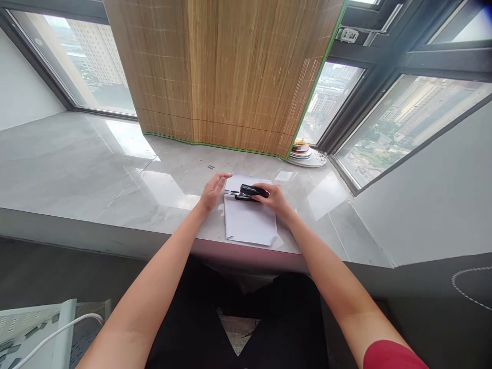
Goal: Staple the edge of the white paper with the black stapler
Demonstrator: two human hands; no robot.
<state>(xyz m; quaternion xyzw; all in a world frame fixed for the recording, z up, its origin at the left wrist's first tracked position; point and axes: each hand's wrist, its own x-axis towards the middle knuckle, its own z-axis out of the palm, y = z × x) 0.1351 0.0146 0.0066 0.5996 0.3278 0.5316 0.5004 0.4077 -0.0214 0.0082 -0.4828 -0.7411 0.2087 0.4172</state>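
A black stapler (251,190) lies across a white paper stack (250,223) on the sill, its top part raised and a metal strip sticking out to the left. My right hand (274,199) is closed round the stapler's right end. At the paper's left edge my left hand (212,192) has its fingers stretched out, close to the tip of the metal strip. Whether those fingers touch the strip or the paper is hard to see. Two small dark strips (211,167), perhaps staples, rest on the sill beyond my left hand.
The pale tiled sill (77,174) ends in a front edge near my knees. A bamboo blind (230,77) hangs down behind the paper. Stacked plates (305,155) stand at the right by the window. A white rack (42,333) with a cable is at lower left.
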